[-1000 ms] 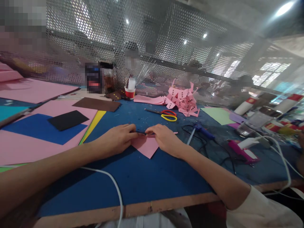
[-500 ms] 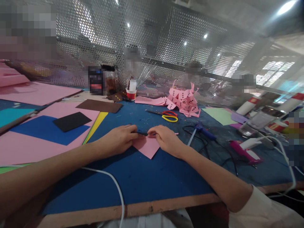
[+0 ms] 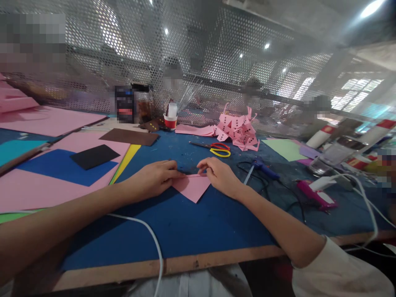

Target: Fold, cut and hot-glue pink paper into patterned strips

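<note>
A piece of pink craft paper (image 3: 194, 192) lies on the blue tabletop, one corner pointing toward me. Its far edge looks rolled or folded into a narrow strip. My left hand (image 3: 162, 176) is closed at the left end of that edge, thumb and fingers pinching it. At the right end, my right hand (image 3: 220, 177) has its fingers curled and pressed onto the paper. Beyond the hands lie scissors (image 3: 220, 150) with red and yellow handles. Fingertips partly hide both ends of the fold.
Pink, blue (image 3: 68, 169), black (image 3: 95, 156) and brown sheets (image 3: 128, 137) overlap at left. Pink dotted cut-outs (image 3: 237, 130) pile up behind. At right are a blue glue gun (image 3: 266, 170), a magenta glue gun (image 3: 317, 194) and cables. A white cable (image 3: 151, 237) crosses the front edge.
My right hand has lifted its fingers slightly and shifted a little right. More of the pink paper's folded far edge shows between the hands. My left hand stays nearly in place.
</note>
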`<state>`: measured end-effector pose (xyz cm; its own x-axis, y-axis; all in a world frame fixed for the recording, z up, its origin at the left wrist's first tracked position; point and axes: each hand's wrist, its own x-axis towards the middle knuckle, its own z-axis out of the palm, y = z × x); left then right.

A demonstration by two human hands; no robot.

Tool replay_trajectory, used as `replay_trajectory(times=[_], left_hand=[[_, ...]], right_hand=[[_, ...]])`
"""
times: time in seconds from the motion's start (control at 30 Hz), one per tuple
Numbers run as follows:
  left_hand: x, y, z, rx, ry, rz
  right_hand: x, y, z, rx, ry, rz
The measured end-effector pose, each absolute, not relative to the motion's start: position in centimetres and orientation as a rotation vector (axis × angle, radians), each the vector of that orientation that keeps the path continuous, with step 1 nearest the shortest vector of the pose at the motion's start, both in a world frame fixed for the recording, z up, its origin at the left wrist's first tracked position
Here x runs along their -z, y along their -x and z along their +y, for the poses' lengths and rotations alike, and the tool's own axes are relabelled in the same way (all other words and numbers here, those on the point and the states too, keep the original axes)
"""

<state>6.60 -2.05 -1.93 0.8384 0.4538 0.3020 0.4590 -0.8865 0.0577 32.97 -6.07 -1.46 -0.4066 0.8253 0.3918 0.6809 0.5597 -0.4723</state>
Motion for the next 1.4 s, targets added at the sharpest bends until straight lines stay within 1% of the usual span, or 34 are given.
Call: replay_trajectory(times=[0.2, 0.4, 0.5, 0.6, 0.67, 0.8, 0.93, 1.1, 1.27, 1.4], left_hand=[[1.8, -6.5, -2.1, 0.549, 3.012, -0.750], [1.9, -6.5, -2.0, 0.558, 3.018, -0.751], [1.9, -6.5, -2.0, 0.531, 3.017, -0.783], [1.8, -6.4, -2.0, 0.507, 3.044, -0.813], [1.8, -6.4, -1.9, 0.511, 3.067, -0.816], [2.0, -6.3, -1.9, 0.551, 3.060, -0.791], [1.9, -6.2, -2.1, 0.550, 3.026, -0.800], [1.9, -6.1, -2.1, 0.564, 3.062, -0.826], [2.4, -6.0, -1.6, 0.623, 3.090, -0.885], [2.4, -5.9, -1.4, 0.641, 3.091, -0.883]], right_hand=[[1.5, -33.7, -5.8, -0.275, 1.229, -2.217], [2.1, -34.0, -5.6, -0.233, 1.260, -2.218], [1.5, -34.5, -5.5, -0.220, 1.259, -2.207], [-0.4, -35.7, -4.9, -0.053, 1.321, -2.166], [-2.1, -36.7, -3.8, 0.159, 1.525, -2.215], [-3.8, -37.9, -0.4, 0.256, 1.723, -2.283], [-2.8, -37.6, 2.8, 0.265, 1.933, -2.407], [-1.7, -37.0, 4.9, 0.287, 2.130, -2.464], [-2.3, -36.6, 5.7, 0.249, 2.232, -2.443], [-3.2, -37.1, 5.4, 0.179, 2.225, -2.367]])
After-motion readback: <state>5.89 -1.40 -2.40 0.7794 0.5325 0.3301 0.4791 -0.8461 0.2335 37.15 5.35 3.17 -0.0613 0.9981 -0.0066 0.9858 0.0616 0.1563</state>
